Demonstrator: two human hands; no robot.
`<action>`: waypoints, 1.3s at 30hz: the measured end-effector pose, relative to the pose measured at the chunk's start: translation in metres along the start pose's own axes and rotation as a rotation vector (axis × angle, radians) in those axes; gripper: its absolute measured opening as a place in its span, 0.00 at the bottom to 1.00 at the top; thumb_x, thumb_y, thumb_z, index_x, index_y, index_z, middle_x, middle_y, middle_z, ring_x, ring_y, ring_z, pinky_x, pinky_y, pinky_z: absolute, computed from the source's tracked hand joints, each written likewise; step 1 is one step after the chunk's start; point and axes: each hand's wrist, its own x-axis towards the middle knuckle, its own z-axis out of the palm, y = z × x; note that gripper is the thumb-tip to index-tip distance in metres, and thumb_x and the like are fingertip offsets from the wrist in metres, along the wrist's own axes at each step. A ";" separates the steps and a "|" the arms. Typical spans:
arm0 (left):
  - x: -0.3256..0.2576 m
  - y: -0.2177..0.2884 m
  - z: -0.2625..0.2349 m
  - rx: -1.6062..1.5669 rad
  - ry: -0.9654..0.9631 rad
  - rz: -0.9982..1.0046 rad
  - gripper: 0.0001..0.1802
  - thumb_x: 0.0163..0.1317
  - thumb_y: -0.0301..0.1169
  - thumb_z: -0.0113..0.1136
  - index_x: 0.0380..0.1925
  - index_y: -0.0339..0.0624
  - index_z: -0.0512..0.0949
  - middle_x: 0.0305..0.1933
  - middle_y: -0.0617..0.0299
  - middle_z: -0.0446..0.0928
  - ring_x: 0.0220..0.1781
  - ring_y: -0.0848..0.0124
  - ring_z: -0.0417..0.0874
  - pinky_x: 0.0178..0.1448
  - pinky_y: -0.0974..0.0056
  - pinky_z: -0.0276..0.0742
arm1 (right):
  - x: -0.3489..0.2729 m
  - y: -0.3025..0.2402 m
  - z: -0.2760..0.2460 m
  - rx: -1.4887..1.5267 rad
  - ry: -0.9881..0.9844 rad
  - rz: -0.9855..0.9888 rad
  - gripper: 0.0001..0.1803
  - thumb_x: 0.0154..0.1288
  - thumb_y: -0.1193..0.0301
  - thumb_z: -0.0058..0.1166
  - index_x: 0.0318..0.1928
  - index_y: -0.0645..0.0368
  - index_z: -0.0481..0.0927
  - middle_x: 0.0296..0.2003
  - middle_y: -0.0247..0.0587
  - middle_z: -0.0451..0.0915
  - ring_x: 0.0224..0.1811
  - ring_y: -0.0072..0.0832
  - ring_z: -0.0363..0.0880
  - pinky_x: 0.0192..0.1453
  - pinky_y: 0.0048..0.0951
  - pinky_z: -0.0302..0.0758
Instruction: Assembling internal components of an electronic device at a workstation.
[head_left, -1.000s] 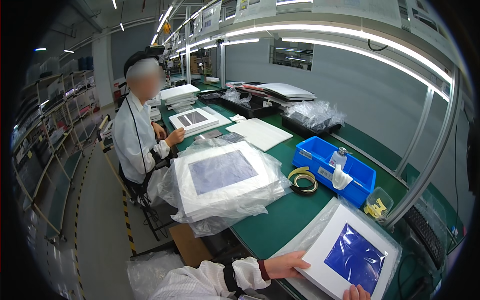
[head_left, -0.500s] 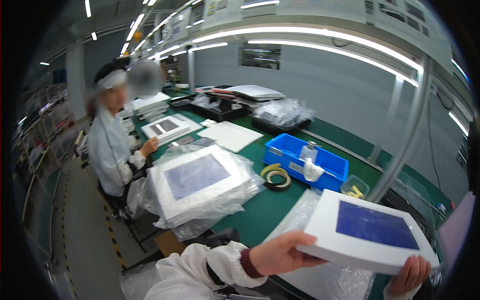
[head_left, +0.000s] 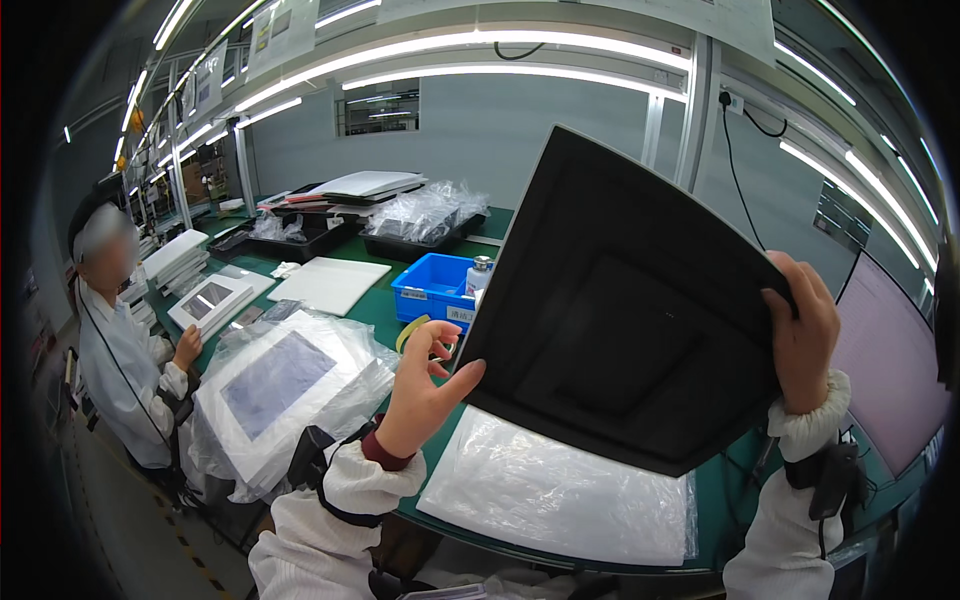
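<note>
- Your right hand (head_left: 808, 330) has its grip closed on the panel (head_left: 630, 310), tilted above the worktop (head_left: 378, 314), right of the bin (head_left: 437, 304).
- Your left hand (head_left: 422, 392) keeps a half-open grip, thumb at the panel's edge.
- Plastic (head_left: 560, 500) lies nearer you than the bin.

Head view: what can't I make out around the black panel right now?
All in the head view:
Black panel: its far side, turned away, is hidden by the panel itself.
Blue bin: its right part is hidden behind the panel.
Left hand: this angle hides whether its thumb presses the panel or only overlaps it.
Screen: any detail is too faint.
</note>
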 end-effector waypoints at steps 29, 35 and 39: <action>-0.046 -0.064 0.006 0.457 -0.554 -0.431 0.28 0.55 0.34 0.50 0.52 0.25 0.58 0.15 0.46 0.71 0.17 0.54 0.74 0.24 0.59 0.68 | -0.154 0.073 0.210 0.497 -1.221 0.335 0.20 0.59 0.57 0.44 0.46 0.58 0.72 0.40 0.48 0.75 0.44 0.43 0.72 0.48 0.33 0.67; -0.055 -0.077 0.011 0.581 -0.592 -0.351 0.26 0.53 0.34 0.53 0.48 0.27 0.63 0.14 0.48 0.71 0.16 0.55 0.73 0.22 0.59 0.67 | -0.172 0.079 0.221 0.448 -1.209 0.253 0.19 0.59 0.57 0.44 0.44 0.58 0.73 0.39 0.49 0.75 0.44 0.44 0.71 0.48 0.35 0.67; -0.061 -0.080 0.011 0.635 -0.536 -0.336 0.24 0.51 0.34 0.52 0.45 0.28 0.66 0.14 0.48 0.71 0.16 0.53 0.73 0.23 0.57 0.67 | -0.170 0.063 0.221 0.285 -1.135 0.164 0.17 0.57 0.58 0.46 0.40 0.57 0.75 0.35 0.45 0.75 0.41 0.42 0.71 0.46 0.37 0.67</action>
